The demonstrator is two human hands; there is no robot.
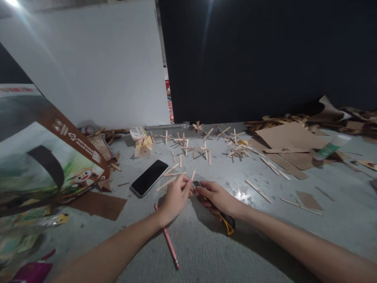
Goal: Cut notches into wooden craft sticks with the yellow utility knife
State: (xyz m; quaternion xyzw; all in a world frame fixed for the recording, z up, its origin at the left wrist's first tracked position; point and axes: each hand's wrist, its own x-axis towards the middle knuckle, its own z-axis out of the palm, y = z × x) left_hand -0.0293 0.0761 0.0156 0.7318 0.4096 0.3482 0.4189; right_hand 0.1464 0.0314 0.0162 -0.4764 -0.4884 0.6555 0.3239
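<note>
Between the fingertips of my left hand (177,192) is a short wooden stick (193,175), its far end sticking up. My right hand (218,198) is wrapped round a black and yellow utility knife (228,223), whose front end points at the stick. The two hands almost meet, and the exact spot where blade and wood come together is hidden by fingers. Under my left wrist lies a pink pencil (171,245). A dark-screened phone (149,179) rests left of that hand, with loose wooden sticks (171,174) beside it.
Several crossed-stick pieces (206,151) stand farther back. Cardboard sheets (284,143) and a green-labelled tube (331,148) are at the right. A printed bag (82,157) stands on the left, near a brown card piece (100,205). White and black panels (265,59) rise behind.
</note>
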